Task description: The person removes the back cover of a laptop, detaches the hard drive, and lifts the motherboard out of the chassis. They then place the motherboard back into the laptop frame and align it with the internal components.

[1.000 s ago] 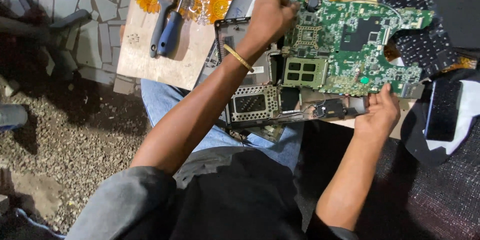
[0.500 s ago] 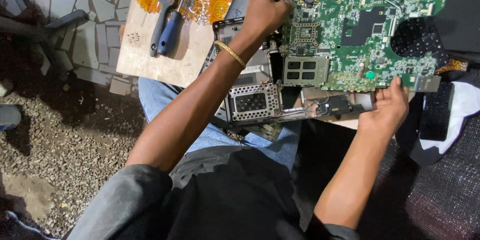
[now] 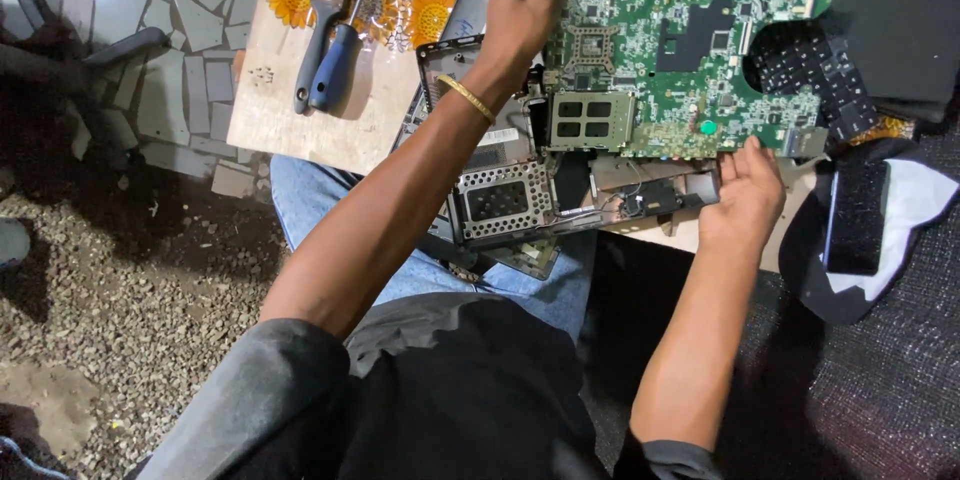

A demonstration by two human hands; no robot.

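I see a green circuit board (image 3: 680,60), chips and a small fan on it, held at 12 to 1 o'clock over the laptop chassis (image 3: 500,195). Left hand (image 3: 525,10) grasps its left edge, right hand (image 3: 745,190) its lower right corner. Board's top edge is cut off; keyboard (image 3: 800,70) partly hidden behind it.

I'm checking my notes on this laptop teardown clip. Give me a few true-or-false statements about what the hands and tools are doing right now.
1. Both hands grip the green circuit board. True: the left hand holds its left edge, the right hand its lower right edge.
2. The blue-handled screwdriver is in the right hand. False: it lies on the wooden board, beside a paintbrush.
3. The left wrist wears a gold bangle. True.
4. The circuit board lies flat on the gravel. False: it is held above the opened laptop base.
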